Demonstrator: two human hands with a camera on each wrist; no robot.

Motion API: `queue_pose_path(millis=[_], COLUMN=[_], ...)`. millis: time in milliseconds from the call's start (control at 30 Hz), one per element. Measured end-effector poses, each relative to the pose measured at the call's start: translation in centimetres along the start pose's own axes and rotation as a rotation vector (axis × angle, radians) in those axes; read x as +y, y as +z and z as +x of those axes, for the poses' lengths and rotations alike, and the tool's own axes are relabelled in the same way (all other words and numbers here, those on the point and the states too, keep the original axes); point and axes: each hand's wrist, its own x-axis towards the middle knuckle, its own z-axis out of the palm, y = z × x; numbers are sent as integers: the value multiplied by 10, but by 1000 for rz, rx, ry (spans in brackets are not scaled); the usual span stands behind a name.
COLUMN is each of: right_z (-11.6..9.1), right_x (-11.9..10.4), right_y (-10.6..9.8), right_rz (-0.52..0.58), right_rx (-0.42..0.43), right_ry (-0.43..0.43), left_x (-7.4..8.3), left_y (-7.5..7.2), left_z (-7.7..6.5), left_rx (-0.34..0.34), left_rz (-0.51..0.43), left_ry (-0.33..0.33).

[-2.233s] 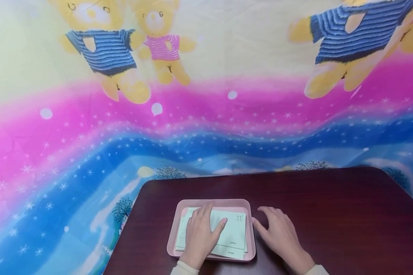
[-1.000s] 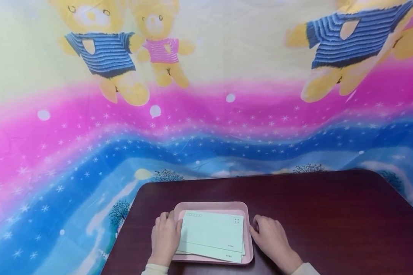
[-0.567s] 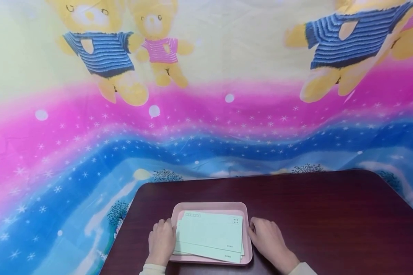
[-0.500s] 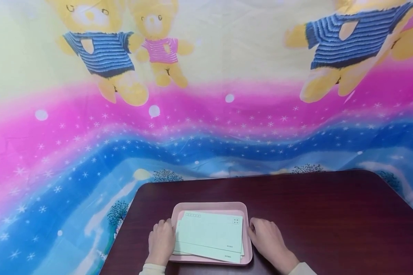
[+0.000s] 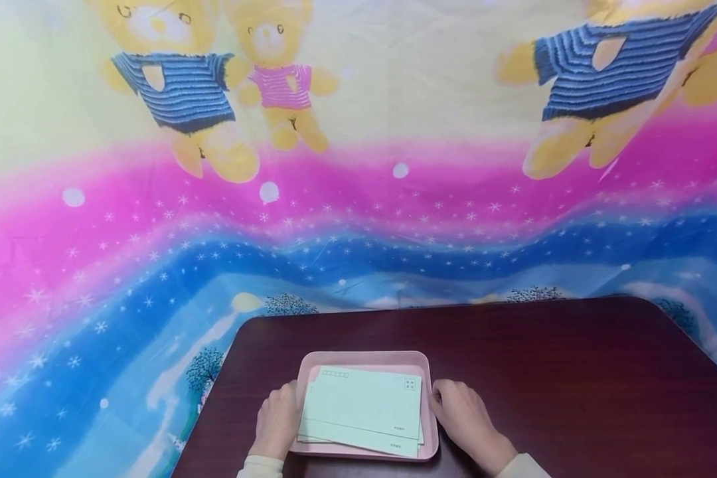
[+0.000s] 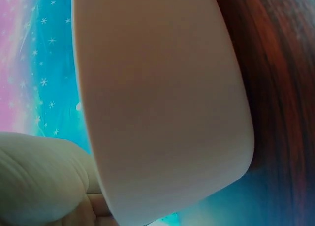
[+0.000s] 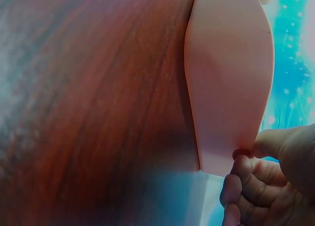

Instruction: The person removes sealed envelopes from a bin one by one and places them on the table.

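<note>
A pale pink tray (image 5: 364, 358) lies on the table and holds a loose stack of pale green envelopes (image 5: 364, 401). The top envelope has printed boxes and a stamp square. My left hand (image 5: 277, 415) is at the tray's left side. In the left wrist view the tray's wall (image 6: 162, 98) covers its fingertips, so their hold is unclear. At the right side, my right hand (image 5: 466, 418) has loosely curled fingers. In the right wrist view its thumb and forefinger tips meet against the outside of the tray's wall (image 7: 226, 78), with nothing seen between them.
The dark red-brown table (image 5: 544, 372) extends to the right of the tray and behind it. A patterned cloth (image 5: 358, 219) with bears and snowflakes hangs beyond the table's far edge.
My left hand has moved left, off the envelopes, to the tray's left side. My right hand's fingers have curled in beside the tray. Both hands have stayed nearly still in the last half second.
</note>
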Motion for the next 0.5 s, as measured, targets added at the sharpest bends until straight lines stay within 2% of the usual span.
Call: queue_pose_path(millis=[500], right_z=[-1], right_x=[-1], right_y=[-3], right_rz=[27], right_rx=[-36], right_ry=[27], left_x=[0], left_y=[-1], left_z=[-2], left_rx=[-3], left_rz=[-1], left_ry=[26])
